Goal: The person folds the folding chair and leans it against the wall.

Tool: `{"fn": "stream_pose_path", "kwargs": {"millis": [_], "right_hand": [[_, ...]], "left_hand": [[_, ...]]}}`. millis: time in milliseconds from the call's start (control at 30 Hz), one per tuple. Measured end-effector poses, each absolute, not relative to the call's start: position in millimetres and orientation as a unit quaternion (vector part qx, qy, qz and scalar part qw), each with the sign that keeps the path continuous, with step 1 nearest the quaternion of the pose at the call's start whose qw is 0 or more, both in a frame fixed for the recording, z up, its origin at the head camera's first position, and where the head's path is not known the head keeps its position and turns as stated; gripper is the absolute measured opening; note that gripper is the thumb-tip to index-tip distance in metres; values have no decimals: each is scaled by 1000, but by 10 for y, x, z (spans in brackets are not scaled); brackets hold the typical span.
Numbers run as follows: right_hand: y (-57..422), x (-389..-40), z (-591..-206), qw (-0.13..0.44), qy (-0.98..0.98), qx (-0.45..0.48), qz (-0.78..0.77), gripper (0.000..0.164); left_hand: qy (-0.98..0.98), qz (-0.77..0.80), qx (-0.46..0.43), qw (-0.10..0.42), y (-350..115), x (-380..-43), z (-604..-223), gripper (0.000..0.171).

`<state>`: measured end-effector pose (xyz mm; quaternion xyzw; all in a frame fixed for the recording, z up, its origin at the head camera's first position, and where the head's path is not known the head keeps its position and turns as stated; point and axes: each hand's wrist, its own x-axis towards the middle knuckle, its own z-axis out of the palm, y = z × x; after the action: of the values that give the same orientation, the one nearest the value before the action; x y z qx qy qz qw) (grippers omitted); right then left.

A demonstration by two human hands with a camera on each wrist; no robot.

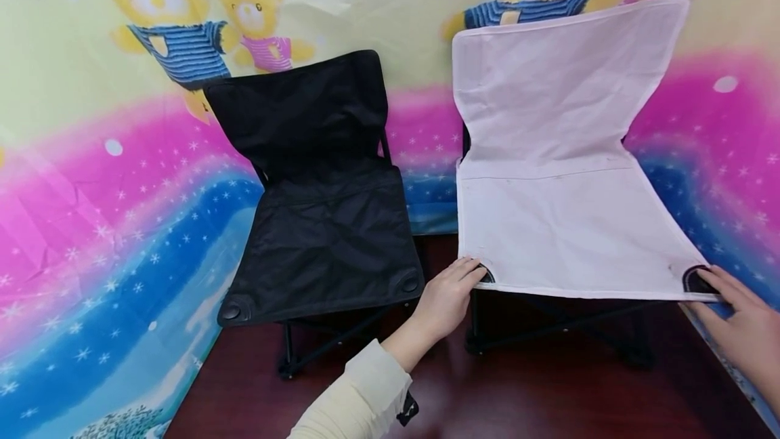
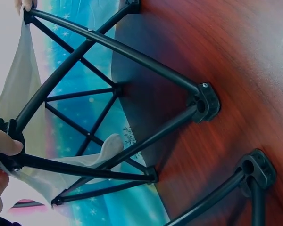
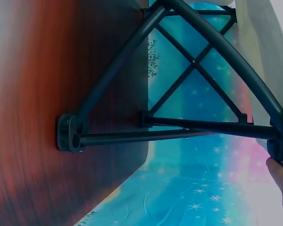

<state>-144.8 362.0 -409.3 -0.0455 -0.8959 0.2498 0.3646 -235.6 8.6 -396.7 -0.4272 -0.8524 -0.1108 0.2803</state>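
Note:
A white folding chair [image 1: 567, 229] stands unfolded, its fabric seat and back spread over a black tube frame [image 2: 132, 52]. My left hand [image 1: 447, 297] grips the seat's front left corner, the thumb against the black corner joint in the left wrist view. At the front right corner, my right hand [image 1: 746, 320] holds the other black joint [image 3: 279, 143] between thumb and fingers. Crossed legs under the seat show in both wrist views, with feet on the wooden surface. To the left, a black folding chair [image 1: 329, 236] stands unfolded, apart from both hands.
Both chairs stand on a dark red wood-grained surface [image 1: 518, 398]. Behind and at the sides hangs a colourful cloth [image 1: 49, 236] printed with bears and snowflakes. A foot of another black frame [image 2: 257, 172] shows low in the left wrist view.

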Motion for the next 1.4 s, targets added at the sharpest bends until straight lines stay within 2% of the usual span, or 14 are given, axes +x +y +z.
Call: {"fn": "stream_pose_path", "kwargs": {"millis": [100, 200, 400, 467, 633, 800, 1000, 1267, 1400], "right_hand": [[3640, -1455, -4107, 358, -893, -56, 268, 37], [3845, -1539, -4328, 352, -887, -67, 293, 46], [4829, -1972, -5344, 407, -859, -51, 307, 64], [4772, -1932, -5263, 419, -858, -30, 295, 59], [3978, -1579, -4414, 393, -891, -35, 223, 48], [3878, -1551, -4314, 377, -905, -54, 189, 49], [3838, -1582, -4278, 406, -890, -73, 195, 51], [3421, -1512, -3890, 434, -888, -27, 151, 28], [3354, -1511, -3821, 438, -886, -25, 149, 24]], "left_hand": [[-849, -129, -427, 282, 82, -2361, -3983, 38], [-843, -138, -426, 297, 77, -2360, -4011, 36], [-821, -158, -431, 339, 75, -2365, -4063, 30], [-816, -165, -434, 345, 73, -2368, -4062, 29], [-807, -180, -436, 357, 63, -2376, -4039, 29], [-806, -190, -431, 358, 61, -2379, -4024, 29], [-801, -191, -438, 361, 82, -2362, -3958, 28], [-806, -193, -431, 358, 108, -2344, -3898, 27], [-806, -204, -426, 356, 114, -2336, -3881, 27]]}}
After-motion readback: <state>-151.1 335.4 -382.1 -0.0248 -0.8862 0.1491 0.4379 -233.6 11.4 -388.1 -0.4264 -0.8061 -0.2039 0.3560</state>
